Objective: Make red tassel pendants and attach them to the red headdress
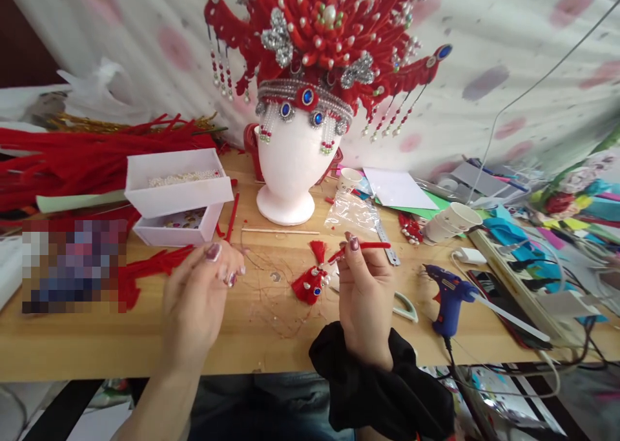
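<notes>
My right hand (365, 286) is closed in a pinch on a thin red stem (378, 245), which sticks out on both sides of the fingers. My left hand (198, 292) is raised over the table with thumb and fingertips pressed together. What those fingers hold, if anything, is too small to make out. Between the hands, red tassels (306, 288) with pearls and a blue gem lie on the wood, close to my right fingers. Fine loose threads (271, 296) spread beside them. Partly hidden behind my right hand is a pair of light-handled pliers or scissors (407, 308).
A white foam head (285, 150) wears a red beaded headdress (324, 37) at the back. White boxes (177, 199) of beads and red chenille stems (72, 153) are at left. A blue glue gun (448, 299), paper cups (453, 221) and a power strip (513, 266) lie right.
</notes>
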Available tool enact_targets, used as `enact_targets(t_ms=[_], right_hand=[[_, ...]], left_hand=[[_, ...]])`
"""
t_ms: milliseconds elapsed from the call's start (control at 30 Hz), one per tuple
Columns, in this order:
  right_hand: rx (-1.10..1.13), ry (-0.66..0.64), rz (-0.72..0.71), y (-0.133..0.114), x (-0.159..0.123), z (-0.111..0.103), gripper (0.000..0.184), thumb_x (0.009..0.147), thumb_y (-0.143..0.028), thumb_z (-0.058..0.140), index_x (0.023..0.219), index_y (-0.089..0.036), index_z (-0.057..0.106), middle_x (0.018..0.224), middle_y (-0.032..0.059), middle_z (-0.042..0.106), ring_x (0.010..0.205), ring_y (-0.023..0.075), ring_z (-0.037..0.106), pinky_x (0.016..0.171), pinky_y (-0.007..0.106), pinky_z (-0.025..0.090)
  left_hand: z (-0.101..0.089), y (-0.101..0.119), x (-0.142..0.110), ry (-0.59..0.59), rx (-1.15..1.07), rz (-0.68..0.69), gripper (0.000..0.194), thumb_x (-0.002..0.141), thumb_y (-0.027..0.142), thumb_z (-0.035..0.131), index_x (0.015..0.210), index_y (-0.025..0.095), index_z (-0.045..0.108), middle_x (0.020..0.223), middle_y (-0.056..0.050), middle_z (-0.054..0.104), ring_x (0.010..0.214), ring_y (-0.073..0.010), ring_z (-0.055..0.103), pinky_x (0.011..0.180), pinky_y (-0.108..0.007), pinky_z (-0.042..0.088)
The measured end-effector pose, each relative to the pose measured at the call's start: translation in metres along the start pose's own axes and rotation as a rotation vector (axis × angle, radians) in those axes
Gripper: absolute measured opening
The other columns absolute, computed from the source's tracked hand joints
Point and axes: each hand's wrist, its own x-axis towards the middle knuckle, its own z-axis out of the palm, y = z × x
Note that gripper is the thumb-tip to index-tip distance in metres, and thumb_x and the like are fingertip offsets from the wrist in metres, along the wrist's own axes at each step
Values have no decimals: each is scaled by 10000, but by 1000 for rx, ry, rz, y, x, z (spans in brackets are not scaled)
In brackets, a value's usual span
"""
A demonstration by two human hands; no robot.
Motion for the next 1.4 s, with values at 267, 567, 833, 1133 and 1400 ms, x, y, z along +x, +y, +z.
enact_targets(t_ms=[267, 567, 833, 1133, 1400], right_hand=[[104, 8, 34, -8, 2, 4, 182, 669, -324, 827, 701, -204, 693, 846, 19, 723, 765, 130, 639, 727, 295, 546], [53, 68, -62, -13, -5, 12, 302, 677, -262, 799, 946, -222, 668, 608, -76, 537, 609, 86, 570, 639, 237, 481], [76, -73, 37, -25, -1, 27, 356, 676, -281, 816, 967, -233, 619, 608, -83, 587, 612, 104, 580, 653, 260, 465], [191, -427, 129, -67, 26, 68, 358, 608, -245, 859, 889, -214, 640, 605, -86, 624, 614, 90, 575, 679, 239, 480], [135, -687, 99, -96, 21, 75, 295, 732, -489, 797, 825, -213, 752, 858, 27, 733, 830, 149, 649, 799, 275, 504]], left_hand=[[10, -8, -6, -157, 244, -21, 510, 909, 418, 624, 449, 230, 505, 471, 14, 482, 554, -154, 532, 821, -368, 524], [28, -11, -7, -116, 173, -140, 154, 860, 330, 702, 759, 219, 670, 910, -10, 719, 962, -169, 655, 890, -276, 499], [41, 8, 9, -340, 208, -290, 281, 895, 409, 657, 1087, 223, 745, 1124, -58, 751, 1099, -200, 657, 978, -305, 482], [53, 44, 56, -484, -64, -420, 277, 607, 378, 891, 781, 181, 802, 811, -33, 762, 830, -159, 655, 819, -274, 480], [60, 90, 59, -466, -258, -317, 300, 501, 320, 954, 701, 168, 790, 678, -5, 709, 702, -98, 594, 707, -204, 449]])
